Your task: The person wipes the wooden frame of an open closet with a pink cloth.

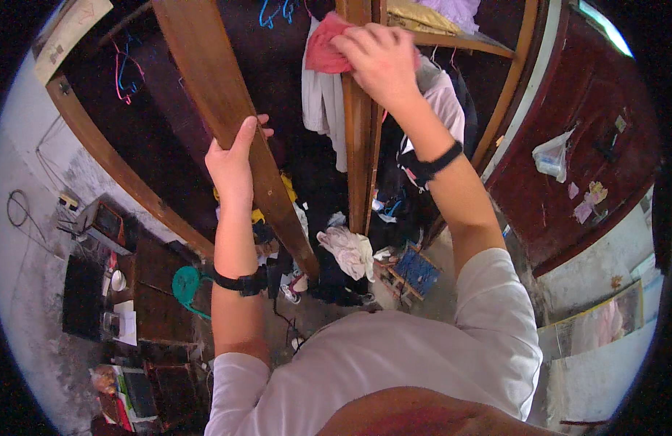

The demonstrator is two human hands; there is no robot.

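My left hand point(233, 159) grips the long edge of a brown wooden wardrobe door point(213, 71), thumb on the near face and fingertips showing past the far side. Higher up, my right hand point(384, 68) presses a pinkish-red cloth point(326, 48) around the upper part of a wooden wardrobe post point(359, 147). Part of the cloth is hidden under my fingers. A pale garment point(324, 103) hangs just left of the post, below the cloth. To its right, a white and pink garment point(447, 103) hangs behind my right forearm.
Blue and pink hangers point(127, 71) hang at the left. A shelf point(461, 44) holds folded textiles. Below, a crumpled light cloth point(349, 253) lies near a small folding stool point(415, 271). A desk point(164, 294) stands left; a dark red door point(575, 125) is right.
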